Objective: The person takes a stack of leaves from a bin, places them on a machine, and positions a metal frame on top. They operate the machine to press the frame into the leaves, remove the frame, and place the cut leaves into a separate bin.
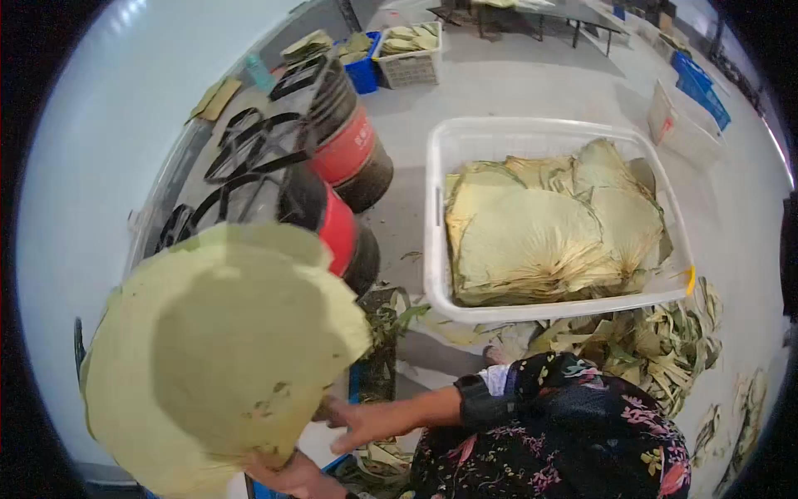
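Note:
A large, round, pale green dried leaf, or a layered stack of them, fills the lower left, with a shadow across it and small dark holes near its bottom. My left hand grips its lower edge, some fingers hidden by the leaf. Just beside the leaf's right edge, my right hand has its fingers and thumb apart and slightly blurred; no held object shows. A white plastic crate at centre right contains stacked, flattened leaves.
Black-and-red bags with dark straps line the left wall. Leaf scraps cover the floor below the crate. Behind are a blue crate, a white crate of leaves and a table. Another white crate sits at right.

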Action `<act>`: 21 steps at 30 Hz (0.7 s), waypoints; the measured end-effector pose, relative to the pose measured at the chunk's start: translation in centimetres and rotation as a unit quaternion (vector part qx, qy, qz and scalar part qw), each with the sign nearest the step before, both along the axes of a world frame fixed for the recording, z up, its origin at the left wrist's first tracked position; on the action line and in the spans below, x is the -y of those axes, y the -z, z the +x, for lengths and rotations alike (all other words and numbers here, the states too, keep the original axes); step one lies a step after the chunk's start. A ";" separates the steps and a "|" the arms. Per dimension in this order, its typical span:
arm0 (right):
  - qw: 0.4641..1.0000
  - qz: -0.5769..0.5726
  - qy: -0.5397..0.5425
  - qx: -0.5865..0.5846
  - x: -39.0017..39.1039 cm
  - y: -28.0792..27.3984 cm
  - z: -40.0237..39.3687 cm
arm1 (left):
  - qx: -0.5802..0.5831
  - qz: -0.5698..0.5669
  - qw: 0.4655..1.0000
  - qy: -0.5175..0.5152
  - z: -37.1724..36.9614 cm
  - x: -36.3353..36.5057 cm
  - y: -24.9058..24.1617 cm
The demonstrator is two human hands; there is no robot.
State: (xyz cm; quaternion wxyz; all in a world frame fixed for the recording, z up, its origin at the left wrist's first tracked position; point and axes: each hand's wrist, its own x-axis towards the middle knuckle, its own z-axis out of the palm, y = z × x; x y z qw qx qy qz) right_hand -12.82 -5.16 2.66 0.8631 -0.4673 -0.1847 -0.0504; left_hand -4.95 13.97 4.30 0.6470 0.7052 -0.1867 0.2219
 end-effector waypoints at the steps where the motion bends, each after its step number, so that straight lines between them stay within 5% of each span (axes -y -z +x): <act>1: 1.000 -0.008 -0.008 0.003 -1.4 -0.9 1.4 | -0.067 -0.118 0.990 0.048 -0.9 1.1 -0.9; 3: 0.974 0.176 -0.095 -0.110 -4.2 -2.7 3.6 | -0.191 -0.346 0.907 0.147 -2.2 2.2 -2.4; 4: 0.965 0.214 -0.069 -0.133 -6.0 -2.5 4.6 | -0.186 -0.353 0.905 0.145 -2.6 2.3 -2.8; 7: 0.960 0.229 -0.012 -0.160 -10.1 -3.3 7.3 | -0.255 -0.322 0.910 0.056 -2.1 -0.9 -2.8; 10: 0.962 0.213 0.043 -0.167 -13.2 -4.2 8.6 | -0.218 -0.253 0.935 0.122 0.6 -8.1 -1.3; 12: 0.973 0.154 0.051 -0.163 -13.5 -3.4 9.8 | -0.192 -0.462 0.842 0.203 1.5 -12.5 -1.8; 13: 0.981 0.139 0.055 -0.126 -13.6 -2.2 10.6 | -0.172 -0.467 0.851 0.170 1.4 -15.3 -1.2; 15: 0.970 0.157 0.019 -0.183 -13.8 -3.0 10.9 | -0.087 -0.494 0.807 0.310 0.8 -20.8 0.0; 16: 0.972 0.141 0.028 -0.188 -14.5 -2.6 11.5 | -0.093 -0.454 0.806 0.367 0.4 -22.9 -1.0; 20: 0.980 0.126 0.002 -0.151 -17.2 -2.9 13.5 | -0.075 -0.461 0.826 0.316 -1.2 -27.3 -1.3; 21: 0.983 0.121 -0.002 -0.141 -18.0 -3.3 14.4 | -0.140 -0.377 0.896 0.189 -1.2 -27.8 -1.8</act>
